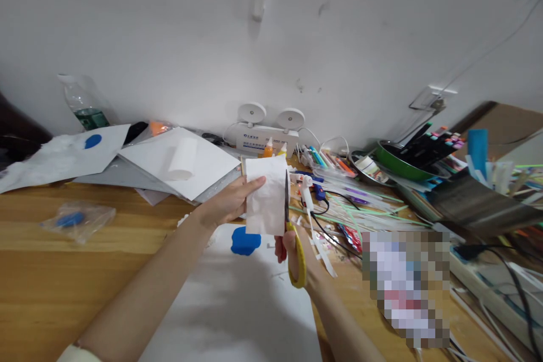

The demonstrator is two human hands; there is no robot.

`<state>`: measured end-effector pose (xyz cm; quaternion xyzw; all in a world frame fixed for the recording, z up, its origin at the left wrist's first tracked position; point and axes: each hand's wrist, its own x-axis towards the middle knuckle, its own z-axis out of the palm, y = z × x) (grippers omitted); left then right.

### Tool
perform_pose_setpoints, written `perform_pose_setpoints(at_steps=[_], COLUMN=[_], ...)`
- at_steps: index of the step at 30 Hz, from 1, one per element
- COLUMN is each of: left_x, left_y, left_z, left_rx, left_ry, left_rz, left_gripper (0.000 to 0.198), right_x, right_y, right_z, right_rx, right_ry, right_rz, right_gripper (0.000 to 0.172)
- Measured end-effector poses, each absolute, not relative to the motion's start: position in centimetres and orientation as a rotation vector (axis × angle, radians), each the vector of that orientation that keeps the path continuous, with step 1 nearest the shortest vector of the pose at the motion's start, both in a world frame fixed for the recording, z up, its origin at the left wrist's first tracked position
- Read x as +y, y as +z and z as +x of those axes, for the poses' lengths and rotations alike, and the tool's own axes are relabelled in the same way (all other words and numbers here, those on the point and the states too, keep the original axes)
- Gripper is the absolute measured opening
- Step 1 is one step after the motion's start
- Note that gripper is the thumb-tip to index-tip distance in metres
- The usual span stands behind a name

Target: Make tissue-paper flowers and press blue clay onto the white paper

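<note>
A white paper piece (pixel 266 203) is held upright by my left hand (pixel 229 199), thumb on its front face. My right hand (pixel 299 246) grips yellow-handled scissors (pixel 300 263), whose dark blades lie along the paper's right edge, pointing up. Part of the paper's lower right corner overlaps my right fingers. Below the hands, a large white sheet (pixel 237 305) lies on the wooden table, with a flat blue patch (pixel 246 241) near its top.
White sheets (pixel 212 164) and a paper roll (pixel 183 158) lie at the back left. A plastic bag (pixel 80 222) is at left. A glue gun (pixel 306 192), strips, cables and a green bowl of markers (pixel 401 164) crowd the right.
</note>
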<state>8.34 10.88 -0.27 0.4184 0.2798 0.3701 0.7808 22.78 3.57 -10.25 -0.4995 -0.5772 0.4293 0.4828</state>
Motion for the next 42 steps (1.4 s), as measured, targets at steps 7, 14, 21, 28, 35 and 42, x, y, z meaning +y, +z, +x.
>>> perform_pose_setpoints(at_steps=[7,14,21,28,35,42], left_x=[11.0,11.1,11.4,11.7,11.4,11.0], left_y=[-0.4,-0.5,-0.8,-1.1,-0.5,-0.7], left_z=[8.4,8.3,8.3,8.0,8.4,8.3], left_rx=[0.619,0.601,0.606,0.631,0.608,0.644], left_ry=[0.813,0.814,0.934,0.925,0.873,0.761], left_rz=[0.887,0.876,0.874,0.861,0.849,0.9], left_gripper=[0.018,0.023,0.028,0.024,0.02,0.027], right_x=[3.5,3.4,3.4,3.4,2.8,3.2], right_y=[-9.8,-9.1,-8.6,-8.0,-6.7,-7.0], right_z=[22.7,22.4,22.1,22.5,22.9,22.8], right_rx=[-1.365,-1.331,-1.394,-1.576,-1.786,-1.738], right_ry=[1.085,1.118,1.202,1.33,1.127,1.098], right_rz=[-1.267,-1.342,-1.269,-1.07,-1.164,-1.157], right_gripper=[0.065,0.062,0.063,0.077,0.075,0.077])
